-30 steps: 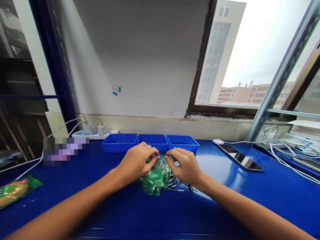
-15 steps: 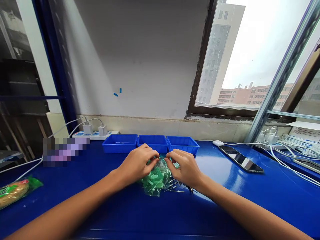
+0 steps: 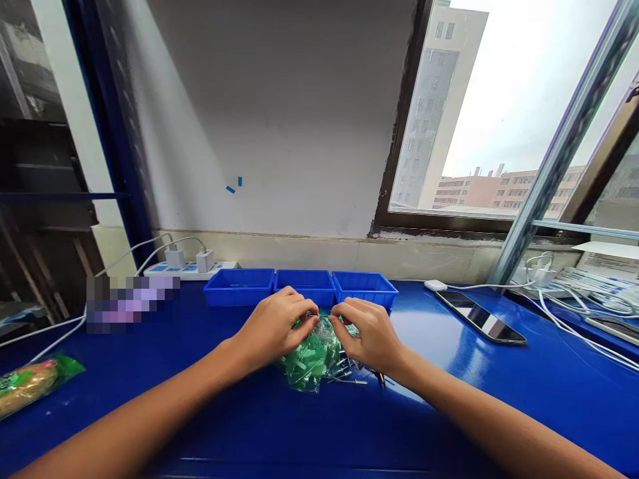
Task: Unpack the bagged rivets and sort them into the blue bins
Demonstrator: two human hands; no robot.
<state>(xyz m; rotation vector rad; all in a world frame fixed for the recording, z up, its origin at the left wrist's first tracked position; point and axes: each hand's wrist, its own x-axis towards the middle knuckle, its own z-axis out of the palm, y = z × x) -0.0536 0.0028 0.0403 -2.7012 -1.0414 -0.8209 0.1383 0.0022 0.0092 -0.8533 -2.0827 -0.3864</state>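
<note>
My left hand (image 3: 284, 322) and my right hand (image 3: 367, 332) face each other, thumb and fingers pinched, a small gap between them. What is in the pinches is too small or hidden to make out. Just under and between them lies a crumpled clear plastic bag (image 3: 312, 364) with green pieces inside. To its right, partly under my right hand, thin metal pieces like blind rivets (image 3: 349, 380) lie scattered on the blue table. A dark pointed tip (image 3: 382, 380) shows below my right wrist.
Three blue bins (image 3: 239, 289) stand in a row behind my hands. A phone (image 3: 482, 318) and cables (image 3: 564, 313) lie to the right. At the left are a packaged bread roll (image 3: 30, 382), a power strip (image 3: 187, 268) and a blurred-out patch.
</note>
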